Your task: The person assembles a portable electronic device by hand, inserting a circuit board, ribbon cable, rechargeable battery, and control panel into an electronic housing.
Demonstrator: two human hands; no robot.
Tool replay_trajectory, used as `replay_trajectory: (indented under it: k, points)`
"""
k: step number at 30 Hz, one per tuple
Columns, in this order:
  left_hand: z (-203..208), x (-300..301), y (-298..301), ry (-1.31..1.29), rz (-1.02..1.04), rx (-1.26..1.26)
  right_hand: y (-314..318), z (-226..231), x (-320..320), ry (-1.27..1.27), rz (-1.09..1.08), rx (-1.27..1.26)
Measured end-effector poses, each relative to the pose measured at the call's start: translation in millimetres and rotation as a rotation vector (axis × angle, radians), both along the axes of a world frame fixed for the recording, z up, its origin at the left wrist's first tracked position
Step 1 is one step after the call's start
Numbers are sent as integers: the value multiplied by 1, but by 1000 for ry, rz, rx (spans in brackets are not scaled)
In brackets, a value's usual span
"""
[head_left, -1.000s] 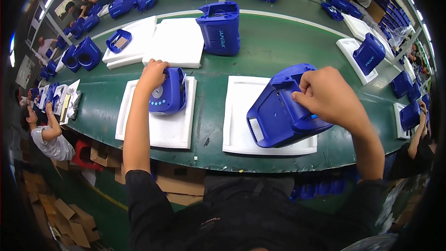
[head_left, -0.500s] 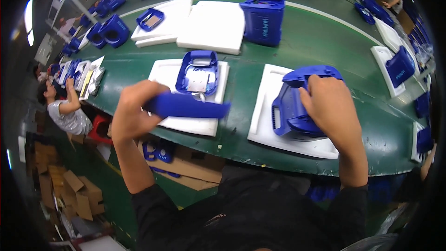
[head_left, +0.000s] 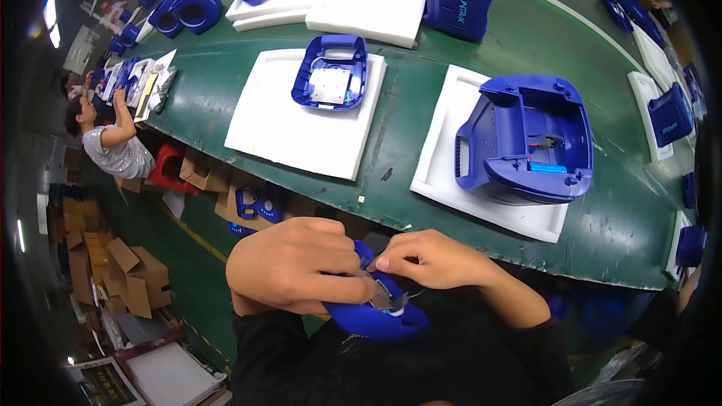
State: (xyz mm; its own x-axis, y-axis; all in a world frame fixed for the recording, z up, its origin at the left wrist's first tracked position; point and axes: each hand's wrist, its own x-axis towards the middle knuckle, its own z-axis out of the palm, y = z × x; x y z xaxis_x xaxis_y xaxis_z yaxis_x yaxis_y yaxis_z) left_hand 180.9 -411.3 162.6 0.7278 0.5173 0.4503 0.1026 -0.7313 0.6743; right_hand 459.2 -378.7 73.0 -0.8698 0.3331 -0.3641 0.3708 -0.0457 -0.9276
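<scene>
Left hand [head_left: 297, 267] grips blue plastic part [head_left: 376, 319] tight, low middle of frame. Right hand [head_left: 440, 259] pinches small metal piece [head_left: 381, 295]; best go slow, keep part steady.

The left hand [head_left: 293, 267] wraps over most of the small blue part [head_left: 380, 316] at six o'clock, so its shape stays hidden, and the grey piece under the right hand's [head_left: 436, 259] fingertips is too small to make out. At three o'clock the blue housings [head_left: 688, 244] are cut off by the dark rim — only slivers show. The far housings [head_left: 180, 7] at eleven o'clock blur together.
</scene>
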Motion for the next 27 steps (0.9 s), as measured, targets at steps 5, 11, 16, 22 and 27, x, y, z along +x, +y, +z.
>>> replay_trajectory:
  k: [5, 11, 16, 22, 27]
  points:
    - [-7, -6, 0, 34, 28, -117, 0, -32, 41, 286, 159, -72]
    - [-18, 4, -1, -59, 116, -197, -14, -20, 67, 356, -291, -401]
    - [-23, 13, 5, -59, 141, -166, -14, -22, 59, 393, -535, -686]
    - [-25, 23, 4, -39, 236, -215, -19, -24, 51, 611, -695, -792]
    - [-29, 33, 2, -36, 223, -335, -24, -19, 48, 679, -835, -676]
